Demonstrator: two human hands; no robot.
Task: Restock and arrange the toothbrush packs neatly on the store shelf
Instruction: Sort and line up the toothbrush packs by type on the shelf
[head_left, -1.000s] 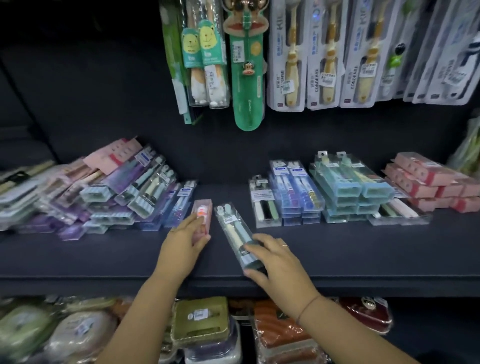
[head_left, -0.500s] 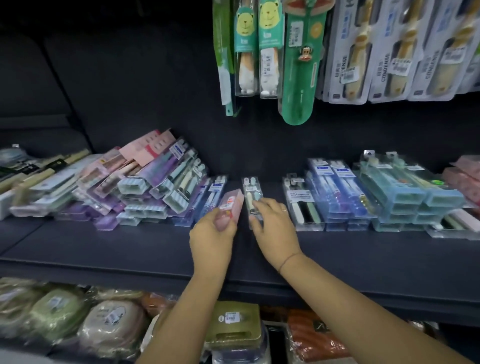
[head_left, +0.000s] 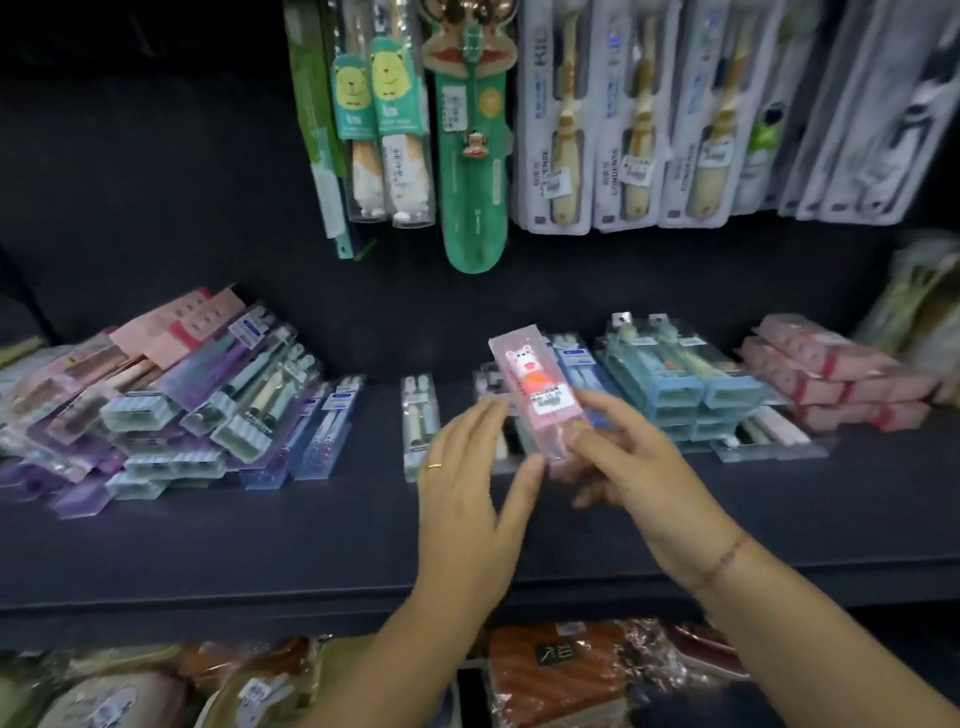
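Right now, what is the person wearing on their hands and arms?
No sleeves or gloves show. The left hand has a thin gold ring on one finger. The right hand shows no clear ring, but its wrist carries a thin, dark reddish string bracelet.

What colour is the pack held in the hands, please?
The pack is translucent pink; head view.

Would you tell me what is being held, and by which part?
The pink clear-plastic toothbrush pack, gripped at its lower end by the right hand; the left hand, fingers straight, touches its lower left edge.
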